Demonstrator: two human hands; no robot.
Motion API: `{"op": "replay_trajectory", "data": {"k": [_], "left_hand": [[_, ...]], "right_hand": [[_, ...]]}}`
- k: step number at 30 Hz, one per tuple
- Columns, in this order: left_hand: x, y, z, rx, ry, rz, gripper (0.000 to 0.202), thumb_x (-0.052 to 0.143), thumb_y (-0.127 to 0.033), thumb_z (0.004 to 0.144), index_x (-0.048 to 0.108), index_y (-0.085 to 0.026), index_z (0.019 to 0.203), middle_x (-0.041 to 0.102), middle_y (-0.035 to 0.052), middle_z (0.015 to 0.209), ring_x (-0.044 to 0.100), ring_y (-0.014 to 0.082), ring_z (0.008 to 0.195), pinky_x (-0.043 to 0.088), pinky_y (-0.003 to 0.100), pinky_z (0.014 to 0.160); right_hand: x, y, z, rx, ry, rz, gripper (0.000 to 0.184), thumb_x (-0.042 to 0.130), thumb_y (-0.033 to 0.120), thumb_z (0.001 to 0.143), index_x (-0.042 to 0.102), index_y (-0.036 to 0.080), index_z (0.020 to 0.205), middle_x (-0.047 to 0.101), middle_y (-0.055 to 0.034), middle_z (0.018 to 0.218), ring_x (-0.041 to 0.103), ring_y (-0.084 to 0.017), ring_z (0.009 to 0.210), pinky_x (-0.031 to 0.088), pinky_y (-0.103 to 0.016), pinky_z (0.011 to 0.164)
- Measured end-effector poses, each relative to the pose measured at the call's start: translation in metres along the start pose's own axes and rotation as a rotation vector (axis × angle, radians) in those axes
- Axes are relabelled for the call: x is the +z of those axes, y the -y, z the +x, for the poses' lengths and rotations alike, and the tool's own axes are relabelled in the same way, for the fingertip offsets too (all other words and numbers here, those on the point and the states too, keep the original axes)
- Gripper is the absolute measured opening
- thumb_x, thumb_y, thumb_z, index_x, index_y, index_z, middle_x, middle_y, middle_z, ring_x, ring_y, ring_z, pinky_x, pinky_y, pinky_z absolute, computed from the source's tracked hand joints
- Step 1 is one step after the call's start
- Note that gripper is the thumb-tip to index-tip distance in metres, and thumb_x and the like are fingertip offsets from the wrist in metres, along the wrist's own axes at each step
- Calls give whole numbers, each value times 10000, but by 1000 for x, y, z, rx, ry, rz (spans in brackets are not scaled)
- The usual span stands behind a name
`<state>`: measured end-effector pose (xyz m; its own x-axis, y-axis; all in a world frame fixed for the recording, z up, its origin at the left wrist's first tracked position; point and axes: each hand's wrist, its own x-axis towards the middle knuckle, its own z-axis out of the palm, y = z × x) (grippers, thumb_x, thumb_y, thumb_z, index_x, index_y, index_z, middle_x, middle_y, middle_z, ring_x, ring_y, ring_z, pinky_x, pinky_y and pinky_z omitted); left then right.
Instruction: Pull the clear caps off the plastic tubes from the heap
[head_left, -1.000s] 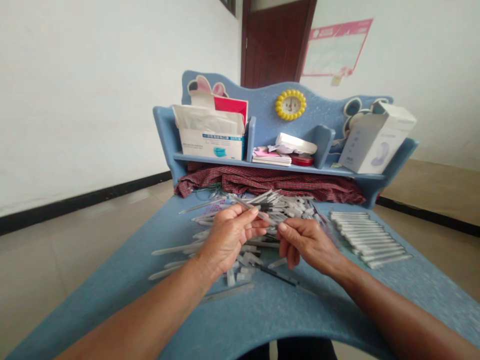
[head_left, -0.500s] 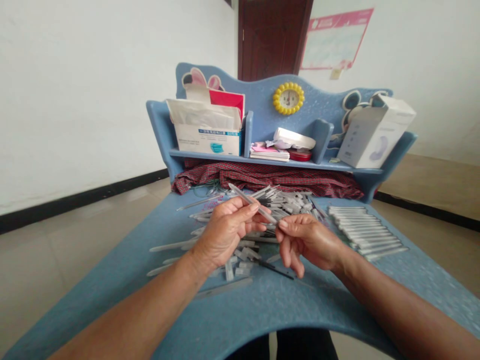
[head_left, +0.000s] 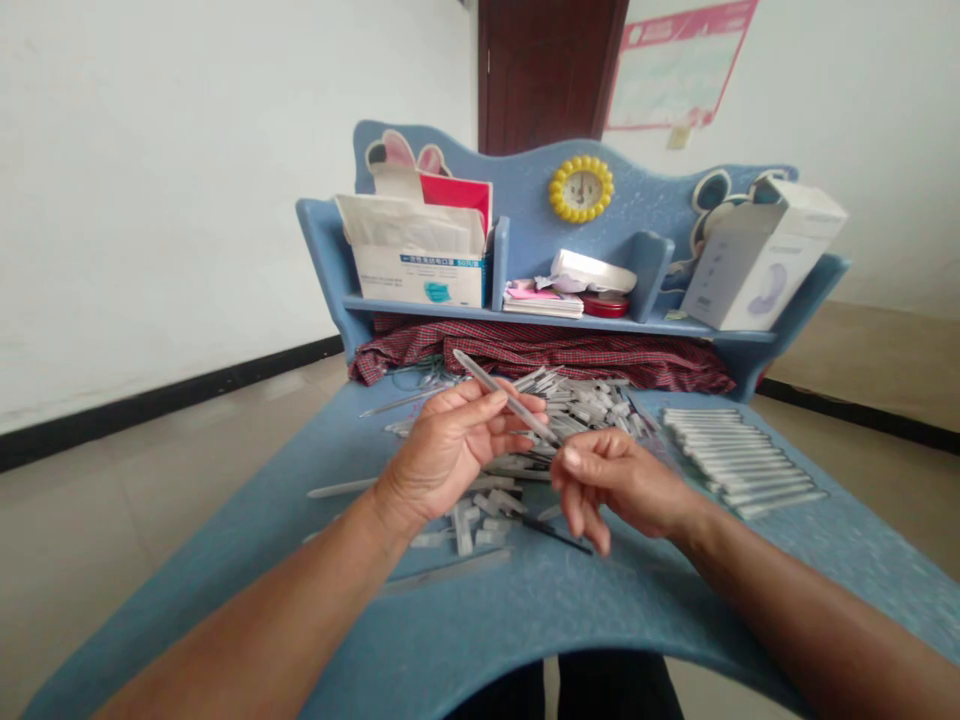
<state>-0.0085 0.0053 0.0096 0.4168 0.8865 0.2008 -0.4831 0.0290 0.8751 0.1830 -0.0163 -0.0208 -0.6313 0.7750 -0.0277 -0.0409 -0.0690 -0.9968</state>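
My left hand [head_left: 457, 445] pinches a translucent pen barrel [head_left: 504, 393] between thumb and fingers, above a pile of pen parts. The barrel slants from upper left down to my right hand [head_left: 611, 480]. There, my right thumb and index finger are closed at the pen's lower end, where a little dark shows; the fingertips hide the rest. Under and behind my hands lie clear pen caps [head_left: 491, 520], black refills [head_left: 555, 533] and loose barrels [head_left: 341, 489]. To the right, several pens [head_left: 739, 455] lie side by side in a row.
The blue desk [head_left: 600, 610] has a curved front edge. Along its back runs a shelf holding a mask box [head_left: 420, 275], small items and a white box [head_left: 761, 265]. Red checked cloth [head_left: 540, 350] lies beneath the shelf. A yellow flower-shaped clock [head_left: 581, 189] is on the backboard.
The view has shifted slightly. My left hand's fingers have spread a little on the barrel, which still points to my right fingertips. My right hand keeps nearly the same pose.
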Motion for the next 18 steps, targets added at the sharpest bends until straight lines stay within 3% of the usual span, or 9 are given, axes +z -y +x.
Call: {"op": "replay_trajectory", "data": {"k": [4,8,13,18], "left_hand": [[-2,-3,2,20,-75,-33,90,520,-146,816,595,-117,854,689,83,791,656,165,690,529,268,618],[-3,-3,3,19,-139,-23,96,544,-171,791,607,-115,835,637,32,641,594,112,551,481,201,519],[-2,1,1,-32,-115,49,125,577,-205,769,628,-113,836,610,14,584,537,84,481,432,176,473],[0,2,-2,-83,-111,87,143,598,-245,767,622,-127,845,629,15,616,558,88,495,439,182,491]], "right_hand": [[13,-2,4,-153,-198,-698,199,563,334,808,584,151,731,542,32,530,452,-64,417,330,-181,426],[31,-2,11,-232,-222,-1277,193,480,287,851,638,179,833,612,-6,604,522,-103,524,317,-223,514],[42,-6,20,-142,-197,-1629,298,395,368,883,624,193,807,681,-68,676,612,-181,586,299,-269,518],[42,-8,22,-84,-158,-1713,273,399,332,869,626,186,828,690,-96,702,629,-199,602,311,-270,512]]}}
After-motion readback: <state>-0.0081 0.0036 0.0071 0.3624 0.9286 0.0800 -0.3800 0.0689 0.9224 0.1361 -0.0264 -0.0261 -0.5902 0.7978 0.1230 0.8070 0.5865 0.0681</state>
